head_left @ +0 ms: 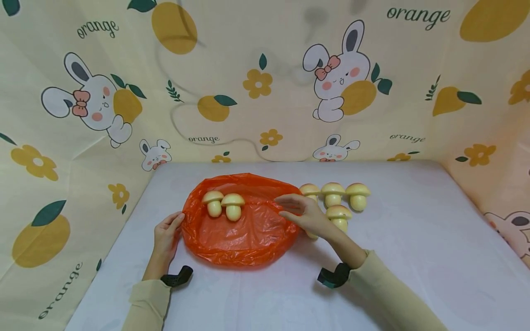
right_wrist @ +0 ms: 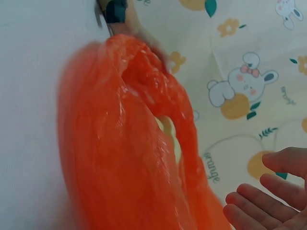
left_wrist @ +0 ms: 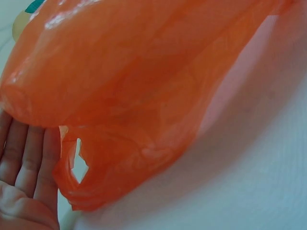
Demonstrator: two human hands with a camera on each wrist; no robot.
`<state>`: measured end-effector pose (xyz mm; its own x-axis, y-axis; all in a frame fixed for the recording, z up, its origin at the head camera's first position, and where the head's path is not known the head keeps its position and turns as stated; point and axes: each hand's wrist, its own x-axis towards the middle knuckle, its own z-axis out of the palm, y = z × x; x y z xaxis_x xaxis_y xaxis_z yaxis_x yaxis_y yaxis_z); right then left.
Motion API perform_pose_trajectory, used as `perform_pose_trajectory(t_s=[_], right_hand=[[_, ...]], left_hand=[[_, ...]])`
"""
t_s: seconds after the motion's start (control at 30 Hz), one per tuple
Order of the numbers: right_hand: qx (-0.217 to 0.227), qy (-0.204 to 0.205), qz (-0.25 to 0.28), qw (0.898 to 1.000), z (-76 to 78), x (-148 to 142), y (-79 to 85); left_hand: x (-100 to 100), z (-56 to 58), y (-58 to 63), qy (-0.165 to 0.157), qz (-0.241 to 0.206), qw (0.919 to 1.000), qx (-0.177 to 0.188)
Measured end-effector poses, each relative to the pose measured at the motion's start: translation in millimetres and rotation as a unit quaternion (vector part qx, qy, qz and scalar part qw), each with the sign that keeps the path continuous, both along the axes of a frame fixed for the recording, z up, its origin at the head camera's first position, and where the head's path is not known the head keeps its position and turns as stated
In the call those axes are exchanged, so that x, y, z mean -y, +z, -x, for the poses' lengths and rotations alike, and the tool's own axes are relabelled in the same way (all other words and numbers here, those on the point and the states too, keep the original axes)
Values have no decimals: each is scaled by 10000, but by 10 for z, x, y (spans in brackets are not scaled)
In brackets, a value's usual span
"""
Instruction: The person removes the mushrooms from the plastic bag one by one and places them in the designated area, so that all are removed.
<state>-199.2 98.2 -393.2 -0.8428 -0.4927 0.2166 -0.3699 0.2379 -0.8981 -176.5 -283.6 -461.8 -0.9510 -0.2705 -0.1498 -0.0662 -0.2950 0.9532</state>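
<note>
An orange plastic bag [head_left: 248,239] lies spread on the table with its mouth facing up. Inside it, toward the back left, are two toy mushrooms [head_left: 233,207] with pale stems and yellowish caps. My left hand [head_left: 167,234] touches the bag's left rim; the left wrist view shows its fingers [left_wrist: 31,153] fairly straight against the plastic. Over the bag's right edge hovers my right hand [head_left: 304,214], fingers extended and holding nothing. More toy mushrooms [head_left: 358,195] stand to the right of the bag, some partly hidden by my right hand.
A white cloth covers the table [head_left: 414,257]. Behind it hangs a cream backdrop [head_left: 285,115] printed with rabbits and oranges, continuing along both sides. Dark wrist straps with black devices [head_left: 335,276] sit on both wrists.
</note>
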Motion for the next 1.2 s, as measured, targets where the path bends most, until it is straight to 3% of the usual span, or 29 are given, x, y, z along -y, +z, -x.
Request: perform_pose_trajectory(t_s=[0.23, 0.57, 1.2], right_hand=[[368, 55, -45, 9993, -18, 162, -37], [-102, 197, -154, 9996, 21, 375, -105], [508, -111, -26, 9986, 176, 793, -183]], left_hand=[[-4, -1, 0, -35, 20, 10000, 25], [-7, -1, 0, -24, 58, 9999, 117], [2, -5, 3, -40, 67, 9999, 112]])
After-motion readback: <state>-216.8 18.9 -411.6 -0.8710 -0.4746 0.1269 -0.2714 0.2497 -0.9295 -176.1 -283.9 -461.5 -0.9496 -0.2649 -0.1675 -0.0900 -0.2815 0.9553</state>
